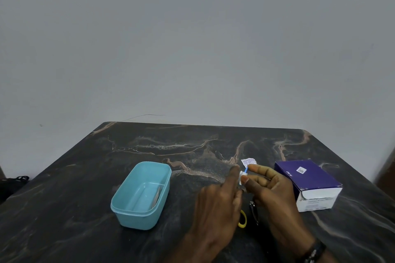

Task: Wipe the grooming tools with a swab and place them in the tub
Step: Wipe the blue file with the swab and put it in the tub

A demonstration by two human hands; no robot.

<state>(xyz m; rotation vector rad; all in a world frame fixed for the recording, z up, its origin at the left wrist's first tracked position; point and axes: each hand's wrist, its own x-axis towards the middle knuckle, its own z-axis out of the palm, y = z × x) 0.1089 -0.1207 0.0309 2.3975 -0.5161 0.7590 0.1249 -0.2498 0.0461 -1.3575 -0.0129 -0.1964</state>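
Observation:
A light blue plastic tub [119,205] stands open on the dark marble table; a flat grey tool leans inside against its right wall. To its right, my left hand [215,205] and my right hand [271,190] meet over the table. Together they pinch a small white swab packet [243,176] with a blue strip, its torn top [247,162] sticking up. Below the hands lie a metal nail clipper [254,212] and a yellow-handled tool [243,221], both partly hidden by my hands.
A purple and white swab box [310,183] lies on its side at the right of the table. A black strap [15,179] sits off the table's left edge. A grey wall rises behind the table.

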